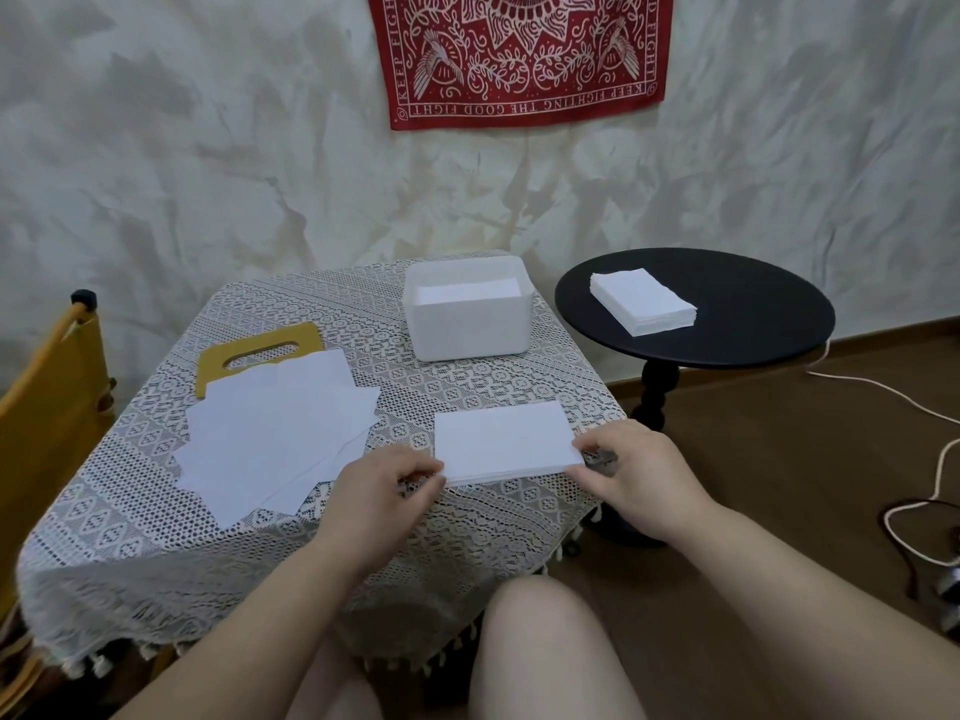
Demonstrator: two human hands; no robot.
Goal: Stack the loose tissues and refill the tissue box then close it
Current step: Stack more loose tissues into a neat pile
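Observation:
A small neat stack of white tissues lies near the front of the lace-covered table. My left hand pinches its near left corner, and my right hand pinches its near right corner. Several loose tissues are fanned out on the left of the table. They partly cover the yellow lid, which has a slot. The white tissue box stands open at the back of the table with some tissues inside.
A round black side table on the right carries another thick stack of tissues. A yellow chair stands at the left. White and dark cables lie on the wooden floor at right. My knees are below the table's front edge.

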